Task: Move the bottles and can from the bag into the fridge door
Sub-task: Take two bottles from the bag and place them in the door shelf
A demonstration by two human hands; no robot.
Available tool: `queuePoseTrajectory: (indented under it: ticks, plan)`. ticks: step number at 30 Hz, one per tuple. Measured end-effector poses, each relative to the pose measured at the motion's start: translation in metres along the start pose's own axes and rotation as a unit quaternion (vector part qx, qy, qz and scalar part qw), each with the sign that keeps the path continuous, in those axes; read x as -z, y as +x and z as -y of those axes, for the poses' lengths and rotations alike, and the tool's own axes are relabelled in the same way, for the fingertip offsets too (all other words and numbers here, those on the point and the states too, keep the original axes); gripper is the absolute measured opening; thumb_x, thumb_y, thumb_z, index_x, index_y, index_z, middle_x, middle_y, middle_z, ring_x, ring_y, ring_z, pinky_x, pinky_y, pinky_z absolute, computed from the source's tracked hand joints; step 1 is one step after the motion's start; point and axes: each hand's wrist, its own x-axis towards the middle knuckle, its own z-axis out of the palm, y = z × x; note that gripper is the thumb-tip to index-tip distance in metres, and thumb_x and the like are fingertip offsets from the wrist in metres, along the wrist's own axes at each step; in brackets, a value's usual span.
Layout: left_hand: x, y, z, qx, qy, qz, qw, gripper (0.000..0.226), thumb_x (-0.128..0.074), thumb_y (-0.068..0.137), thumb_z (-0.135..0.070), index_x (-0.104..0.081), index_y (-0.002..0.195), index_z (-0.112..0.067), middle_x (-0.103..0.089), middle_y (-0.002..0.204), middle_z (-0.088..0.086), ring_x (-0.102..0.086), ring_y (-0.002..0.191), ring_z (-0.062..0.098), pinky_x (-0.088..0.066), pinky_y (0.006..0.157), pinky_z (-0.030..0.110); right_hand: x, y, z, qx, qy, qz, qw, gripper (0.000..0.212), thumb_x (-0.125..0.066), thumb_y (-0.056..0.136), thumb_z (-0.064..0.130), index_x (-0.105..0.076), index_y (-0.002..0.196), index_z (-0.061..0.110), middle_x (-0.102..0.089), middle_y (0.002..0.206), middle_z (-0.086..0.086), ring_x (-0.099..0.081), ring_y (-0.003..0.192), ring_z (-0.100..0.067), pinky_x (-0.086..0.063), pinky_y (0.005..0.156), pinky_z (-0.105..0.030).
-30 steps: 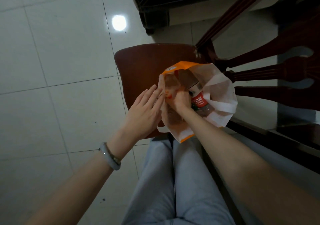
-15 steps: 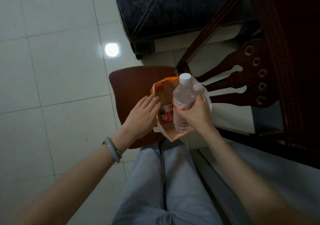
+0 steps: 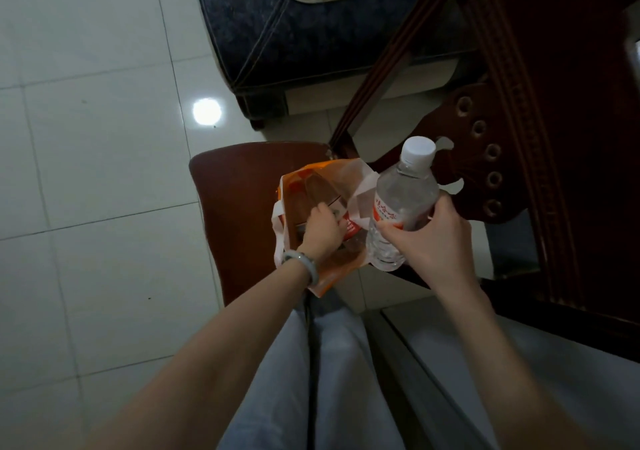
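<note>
Seen from above, a person stands at a brown wooden chair (image 3: 239, 207) on a pale tiled floor (image 3: 86, 172). An orange and white plastic bag (image 3: 322, 172) sits open on the chair seat. The right hand (image 3: 433, 241) holds a clear water bottle (image 3: 401, 203) with a white cap, out of the bag and just to its right; the fingers (image 3: 443, 207) and thumb are wrapped tightly around the bottle's lower half, over its red and white label, and the cap rises above the fingertips, tilted slightly right. The left hand (image 3: 320, 231) reaches down into the mouth of the bag, its fingers curled inward among the contents; whether they grip anything cannot be told. Just beyond those fingers, inside the bag, a red label (image 3: 349, 228) shows on another item. A pale bracelet (image 3: 301, 262) circles the left wrist at the bag's near rim. Light grey trousers (image 3: 311, 363) fill the lower middle.
</note>
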Motion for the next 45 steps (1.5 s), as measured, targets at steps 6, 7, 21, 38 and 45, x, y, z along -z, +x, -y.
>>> queuePoseTrajectory:
  ticks: [6, 7, 21, 38, 45]
  plan:
    - [-0.027, 0.047, 0.006, 0.151, -0.186, 0.000, 0.971, 0.025, -0.046, 0.094, -0.036, -0.055, 0.090, -0.013, -0.057, 0.077, -0.001, -0.060, 0.078, 0.016, -0.044, 0.068, 0.031, 0.002, 0.013, -0.005, 0.010, 0.007, -0.001, 1.000, 0.065, -0.085, 0.059, 0.031, -0.051, 0.112, 0.017, -0.060, 0.106, 0.006, -0.056, 0.098, -0.009, -0.045, 0.076, -0.020]
    - [-0.031, 0.055, 0.009, 0.171, -0.219, 0.008, 0.961, 0.027, -0.048, 0.093, -0.040, -0.054, 0.093, -0.013, -0.057, 0.077, -0.002, -0.057, 0.073, 0.013, -0.042, 0.065, 0.029, 0.001, 0.016, -0.005, 0.009, 0.006, 0.003, 1.000, 0.065, -0.085, 0.058, 0.031, -0.052, 0.112, 0.017, -0.059, 0.104, 0.007, -0.055, 0.096, -0.008, -0.043, 0.073, -0.016]
    - [-0.024, 0.031, -0.003, 0.163, -0.305, -0.041, 0.937, 0.033, -0.067, 0.082, -0.037, -0.050, 0.099, -0.015, -0.055, 0.093, -0.009, -0.055, 0.089, 0.012, -0.043, 0.078, 0.028, 0.001, 0.027, -0.002, 0.023, 0.008, 0.007, 1.000, 0.064, -0.085, 0.059, 0.030, -0.050, 0.111, 0.015, -0.055, 0.103, 0.008, -0.051, 0.098, -0.006, -0.042, 0.079, -0.022]
    - [0.102, -0.163, -0.041, -0.217, -0.096, -0.136, 0.962, 0.062, -0.077, 0.069, -0.039, -0.039, 0.117, -0.027, -0.055, 0.112, -0.007, -0.058, 0.098, 0.008, -0.051, 0.078, 0.026, 0.065, -0.057, 0.020, 0.057, 0.060, -0.030, 0.996, 0.064, -0.081, 0.058, 0.029, -0.051, 0.114, 0.017, -0.062, 0.110, -0.003, -0.057, 0.105, -0.021, -0.048, 0.084, -0.031]
    - [0.128, -0.209, -0.046, -0.339, -0.005, -0.112, 0.934, 0.065, -0.079, 0.068, -0.042, -0.042, 0.118, -0.022, -0.055, 0.111, -0.008, -0.058, 0.098, 0.006, -0.053, 0.078, 0.026, 0.083, -0.117, 0.027, 0.093, 0.096, -0.086, 0.987, 0.066, -0.085, 0.058, 0.034, -0.052, 0.112, 0.014, -0.056, 0.094, 0.007, -0.054, 0.090, -0.009, -0.043, 0.073, -0.023]
